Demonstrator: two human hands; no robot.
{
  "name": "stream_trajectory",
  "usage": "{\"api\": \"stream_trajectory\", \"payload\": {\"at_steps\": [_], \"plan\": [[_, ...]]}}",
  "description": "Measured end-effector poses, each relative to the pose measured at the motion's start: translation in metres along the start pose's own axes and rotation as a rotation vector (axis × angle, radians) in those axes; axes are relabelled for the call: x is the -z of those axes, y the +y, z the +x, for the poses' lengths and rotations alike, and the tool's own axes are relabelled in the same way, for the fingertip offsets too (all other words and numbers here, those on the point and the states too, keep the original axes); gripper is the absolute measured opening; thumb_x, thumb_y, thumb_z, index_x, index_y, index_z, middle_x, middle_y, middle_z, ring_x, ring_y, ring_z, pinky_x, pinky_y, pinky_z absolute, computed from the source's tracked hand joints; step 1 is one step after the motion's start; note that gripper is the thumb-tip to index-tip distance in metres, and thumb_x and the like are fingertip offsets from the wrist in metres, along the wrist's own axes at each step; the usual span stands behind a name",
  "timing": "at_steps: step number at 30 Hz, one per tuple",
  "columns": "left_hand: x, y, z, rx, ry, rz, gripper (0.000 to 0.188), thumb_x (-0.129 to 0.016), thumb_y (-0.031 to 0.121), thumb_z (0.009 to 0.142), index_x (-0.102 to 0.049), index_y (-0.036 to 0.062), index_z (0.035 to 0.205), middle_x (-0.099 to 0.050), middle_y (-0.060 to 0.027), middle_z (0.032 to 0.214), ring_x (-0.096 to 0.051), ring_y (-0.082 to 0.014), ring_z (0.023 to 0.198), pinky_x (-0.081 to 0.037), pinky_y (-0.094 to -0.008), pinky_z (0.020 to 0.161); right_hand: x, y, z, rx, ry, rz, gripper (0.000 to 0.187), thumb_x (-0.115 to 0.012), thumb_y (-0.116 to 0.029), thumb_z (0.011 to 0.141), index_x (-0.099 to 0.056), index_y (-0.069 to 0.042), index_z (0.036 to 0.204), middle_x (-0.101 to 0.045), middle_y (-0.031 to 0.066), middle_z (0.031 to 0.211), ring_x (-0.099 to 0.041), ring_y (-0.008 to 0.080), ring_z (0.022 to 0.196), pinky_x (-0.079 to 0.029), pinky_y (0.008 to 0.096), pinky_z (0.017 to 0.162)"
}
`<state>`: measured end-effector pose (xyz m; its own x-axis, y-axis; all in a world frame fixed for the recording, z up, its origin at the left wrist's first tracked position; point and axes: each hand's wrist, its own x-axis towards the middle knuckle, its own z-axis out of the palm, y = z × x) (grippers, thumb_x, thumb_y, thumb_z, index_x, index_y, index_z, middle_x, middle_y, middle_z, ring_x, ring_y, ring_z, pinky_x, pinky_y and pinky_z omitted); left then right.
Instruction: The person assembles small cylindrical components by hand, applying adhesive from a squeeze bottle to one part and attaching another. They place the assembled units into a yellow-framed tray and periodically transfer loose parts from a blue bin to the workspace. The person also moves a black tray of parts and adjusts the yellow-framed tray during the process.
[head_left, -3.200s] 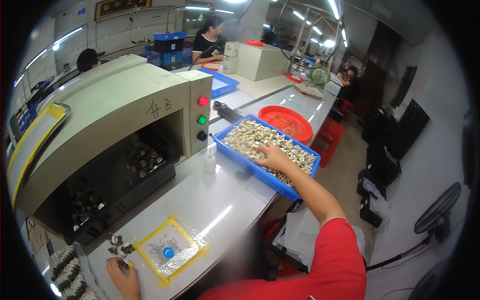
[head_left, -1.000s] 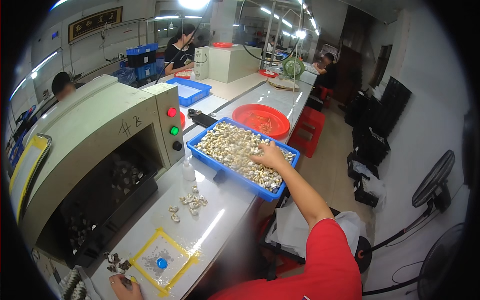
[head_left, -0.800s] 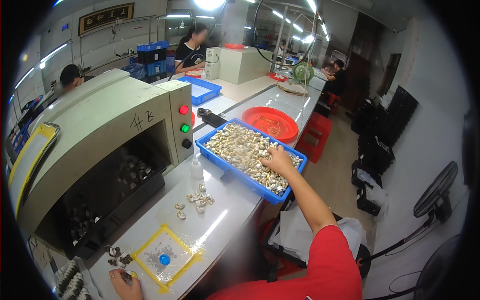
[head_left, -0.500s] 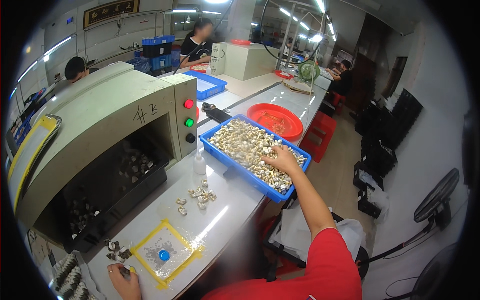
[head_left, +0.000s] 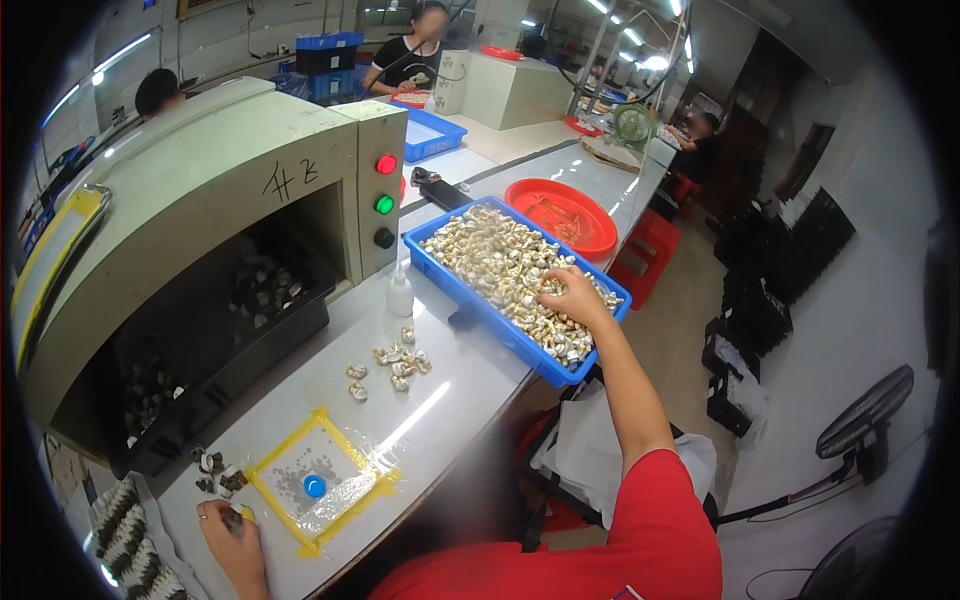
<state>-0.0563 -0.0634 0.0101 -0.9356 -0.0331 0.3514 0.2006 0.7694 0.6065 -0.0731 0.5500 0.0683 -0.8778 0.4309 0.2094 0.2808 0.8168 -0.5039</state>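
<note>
A blue tray [head_left: 480, 325] is heaped with small white-and-tan pieces [head_left: 490, 255]. Over its right side, my right hand [head_left: 575, 298] bends its thumb and fingers together among the pieces; what lies between the fingertips is hidden. My left hand [head_left: 232, 548] rests on the table at the lower left, closed around a small dark piece [head_left: 233, 519], with something yellow at the thumb. Several dark-and-white pieces [head_left: 215, 470] lie just beyond it. To its right, a blue round cap [head_left: 315, 486] sits inside a yellow-taped square [head_left: 322, 415] on the table.
Several light pieces [head_left: 400, 360] lie beside a white squeeze bottle [head_left: 399, 292]. A beige machine [head_left: 230, 150] with a dark bin [head_left: 240, 380] in its opening fills the left. Beyond the tray is a red basin [head_left: 562, 215]. A fan [head_left: 865, 412] stands at right; other people sit farther back.
The view has shifted slightly. My right hand has drawn its fingers up and closer together over the pieces. My left hand keeps its hold on the dark piece.
</note>
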Motion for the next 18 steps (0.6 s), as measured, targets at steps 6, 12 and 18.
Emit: {"api": "stream_trajectory", "payload": {"at_steps": [6,12,18], "plan": [[0.004,0.005,0.0,0.038,-0.022,0.003,0.023,-0.059,0.003,0.07,-0.046,-0.001,0.089,-0.044,-0.0138,0.089,-0.046,-0.0308,0.082,-0.039,-0.0366,0.074,-0.005,0.003,0.004,0.045,0.094,0.024,0.041,-0.072,-0.025,0.066,-0.065,-0.007,0.103,-0.052,0.0187,0.111,-0.053,0.0319,0.106,-0.041,0.037,0.094],[0.004,0.007,0.002,0.037,-0.026,0.003,0.024,-0.06,0.003,0.07,-0.048,-0.0004,0.09,-0.046,-0.0142,0.09,-0.047,-0.0321,0.084,-0.039,-0.0383,0.075,-0.006,0.018,0.022,0.059,0.223,0.16,0.036,-0.072,-0.019,0.07,-0.064,-0.004,0.102,-0.061,0.0135,0.099,-0.06,0.0232,0.089,-0.048,0.0324,0.079],[0.009,0.014,0.002,0.01,-0.011,0.039,0.024,-0.06,0.003,0.068,-0.049,0.0002,0.089,-0.049,-0.0153,0.091,-0.048,-0.0339,0.086,-0.04,-0.0394,0.077,0.003,-0.075,0.006,0.016,0.097,0.546,0.029,-0.072,-0.012,0.075,-0.062,-0.005,0.101,-0.058,0.0005,0.091,-0.053,0.0068,0.071,-0.045,0.0224,0.063]]}}
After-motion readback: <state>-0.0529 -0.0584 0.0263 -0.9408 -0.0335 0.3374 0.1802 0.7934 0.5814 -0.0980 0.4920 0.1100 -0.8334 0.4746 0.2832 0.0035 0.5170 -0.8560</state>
